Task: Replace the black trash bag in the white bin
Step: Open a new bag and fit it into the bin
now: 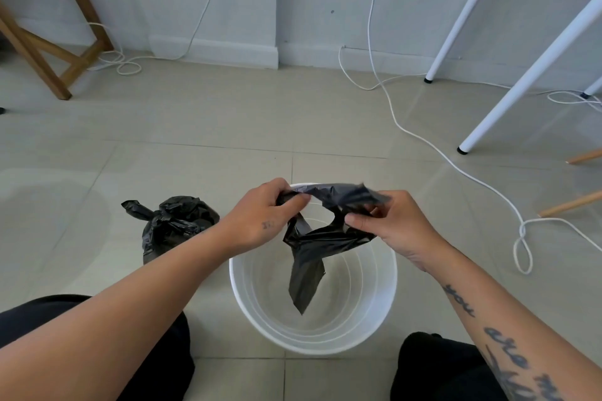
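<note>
Now, both hands are up over the bin (312, 348); left hand (260, 215) pinches one end of the new bag (309, 247), right hand (389, 225) pinches the other, fingers curled into the plastic; the gathered top runs side to side between them, about over the bin's far rim; the rest hangs down, its tail pointing straight into the open, unlined bin; so the bin sits right below the hands, neither hand clearly nearer; my read, the mouth wants finding and spreading next, and it looks bunched, not yet open; old bag (176, 225), knotted, stands on the floor (195, 146) just left of the bin.
</note>
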